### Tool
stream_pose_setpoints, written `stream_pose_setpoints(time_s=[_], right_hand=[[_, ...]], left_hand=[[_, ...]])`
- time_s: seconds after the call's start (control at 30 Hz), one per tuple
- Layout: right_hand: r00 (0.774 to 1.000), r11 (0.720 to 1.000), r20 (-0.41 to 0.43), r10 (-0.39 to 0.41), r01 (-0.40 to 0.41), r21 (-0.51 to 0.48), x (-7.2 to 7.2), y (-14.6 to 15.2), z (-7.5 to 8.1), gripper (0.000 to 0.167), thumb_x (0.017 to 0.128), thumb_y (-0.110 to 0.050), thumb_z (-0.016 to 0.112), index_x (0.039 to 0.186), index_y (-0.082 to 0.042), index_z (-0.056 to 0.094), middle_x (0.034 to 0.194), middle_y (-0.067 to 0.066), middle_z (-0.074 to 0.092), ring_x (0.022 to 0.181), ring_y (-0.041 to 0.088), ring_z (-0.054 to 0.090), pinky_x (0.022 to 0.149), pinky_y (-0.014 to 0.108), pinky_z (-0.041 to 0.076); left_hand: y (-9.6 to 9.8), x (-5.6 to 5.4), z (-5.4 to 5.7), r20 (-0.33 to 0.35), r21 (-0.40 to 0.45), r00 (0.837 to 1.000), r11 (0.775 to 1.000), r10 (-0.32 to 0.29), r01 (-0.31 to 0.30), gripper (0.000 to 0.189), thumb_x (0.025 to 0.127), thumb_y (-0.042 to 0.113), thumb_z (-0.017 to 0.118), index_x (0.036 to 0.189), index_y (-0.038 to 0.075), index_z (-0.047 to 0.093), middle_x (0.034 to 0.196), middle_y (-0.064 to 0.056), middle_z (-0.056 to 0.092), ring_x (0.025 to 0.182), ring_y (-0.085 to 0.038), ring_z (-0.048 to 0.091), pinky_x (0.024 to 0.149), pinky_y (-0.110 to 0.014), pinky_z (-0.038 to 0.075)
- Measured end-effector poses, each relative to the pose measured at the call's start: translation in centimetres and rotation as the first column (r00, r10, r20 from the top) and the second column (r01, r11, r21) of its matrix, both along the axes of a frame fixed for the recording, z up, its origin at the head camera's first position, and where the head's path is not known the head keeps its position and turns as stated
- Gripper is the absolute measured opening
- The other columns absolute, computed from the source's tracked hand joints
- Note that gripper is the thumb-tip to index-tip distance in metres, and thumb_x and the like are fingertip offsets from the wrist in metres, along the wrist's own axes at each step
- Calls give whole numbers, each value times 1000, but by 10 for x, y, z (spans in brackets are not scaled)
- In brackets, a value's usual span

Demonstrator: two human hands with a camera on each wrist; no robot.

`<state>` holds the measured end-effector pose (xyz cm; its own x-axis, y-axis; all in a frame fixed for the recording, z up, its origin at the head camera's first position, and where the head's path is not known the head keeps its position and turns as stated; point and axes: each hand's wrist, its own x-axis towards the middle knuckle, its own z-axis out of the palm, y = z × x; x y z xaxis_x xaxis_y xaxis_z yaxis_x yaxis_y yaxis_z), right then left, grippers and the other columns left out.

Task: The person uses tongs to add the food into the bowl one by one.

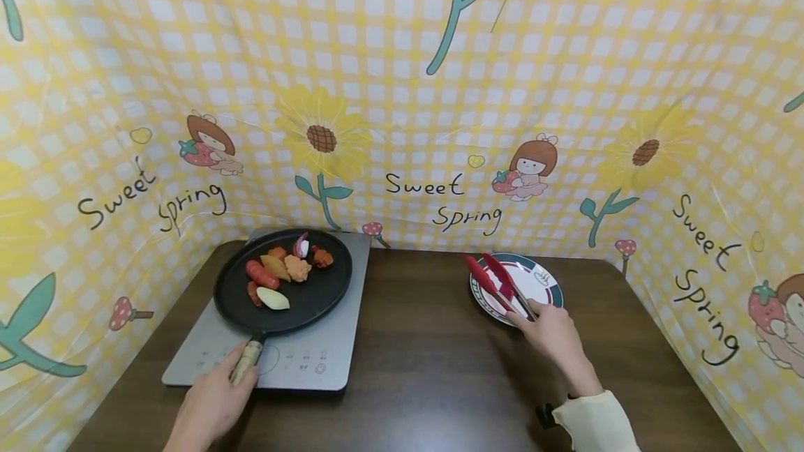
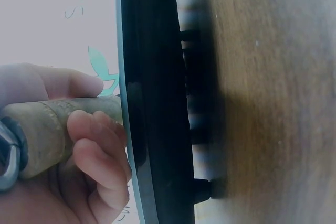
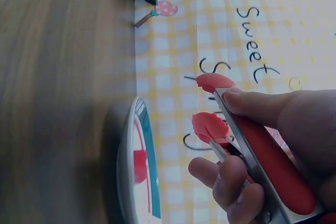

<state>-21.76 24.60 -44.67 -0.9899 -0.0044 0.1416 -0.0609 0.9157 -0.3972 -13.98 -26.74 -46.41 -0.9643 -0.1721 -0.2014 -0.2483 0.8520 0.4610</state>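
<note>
My left hand (image 1: 216, 396) grips the wood-look handle (image 2: 58, 124) of a flat black frying pan (image 1: 314, 309). In the pan lie a red sausage (image 1: 262, 275), a pale oval piece (image 1: 273, 298), an orange-brown wedge (image 1: 276, 267), a lumpy tan piece (image 1: 298, 268), a purple-and-white piece (image 1: 301, 246) and small reddish bits. My right hand (image 1: 553, 337) holds tongs (image 3: 262, 156) with red tips, their two arms apart and nothing between them. In the head view the tongs overlap a white plate (image 1: 530, 274) with a teal-and-red rim.
The pan sits on a silver induction cooker (image 1: 320, 361) at the left of the dark wooden table (image 1: 414, 340). A yellow checked cloth (image 1: 402, 124) with flowers and lettering walls the table at the back and both sides.
</note>
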Motion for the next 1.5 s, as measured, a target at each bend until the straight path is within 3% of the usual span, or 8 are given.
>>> stream_pose_setpoints(time_s=[0.4, 0.53, 0.77, 0.93, 1.13, 1.5], right_hand=[[996, 998, 65, -57, 58, -16, 12, 25, -7, 73, 85, -53, 62, 128, 6, 55, 114, 36, 56, 94, 48, 58, 71, 56, 45], [995, 998, 78, -62, 63, -17, 15, 32, -9, 71, 84, -52, 63, 126, 5, 57, 106, 33, 61, 86, 43, 60, 66, 52, 45], [987, 997, 145, -63, 69, -31, 17, 42, -5, 65, 82, -62, 60, 108, -2, 66, 75, 9, 56, 69, 28, 51, 57, 39, 38], [984, 997, 162, -70, 73, -14, 17, 44, -5, 53, 82, -59, 62, 94, -7, 65, 69, 6, 51, 66, 27, 49, 55, 38, 36], [984, 997, 162, -69, 65, 28, 16, 44, -11, 53, 80, -61, 62, 86, -9, 63, 67, 6, 52, 61, 26, 50, 50, 38, 35], [986, 988, 124, -111, 97, 119, 11, 36, -17, 54, 80, -50, 68, 101, 0, 66, 75, 19, 59, 62, 34, 56, 49, 47, 42]], left_hand=[[0, -1, -1, 14, 10, 1000, 1000, 10, -10, 71, 94, 46, 45, 142, -5, 33, 129, -38, 43, 103, -47, 53, 76, -52, 43], [0, 0, -1, 23, 14, 1000, 1000, 12, -13, 72, 94, 48, 45, 142, -5, 33, 129, -38, 43, 103, -48, 53, 75, -52, 43], [1, 1, -1, 9, 8, 1000, 1000, 12, -12, 71, 94, 47, 45, 142, -4, 33, 127, -38, 45, 101, -45, 54, 74, -52, 43], [1, 1, -1, -10, -6, 1000, 1000, 4, -4, 71, 94, 47, 45, 141, -5, 34, 127, -39, 45, 104, -51, 52, 76, -54, 43], [2, 1, -2, -11, -7, 1000, 1000, 14, -14, 70, 94, 45, 45, 141, -5, 34, 126, -39, 45, 105, -52, 51, 77, -55, 42], [0, 0, -2, -17, -1, 1000, 1000, 3, -3, 70, 94, 45, 44, 141, -6, 34, 127, -39, 44, 106, -53, 50, 78, -56, 42]])
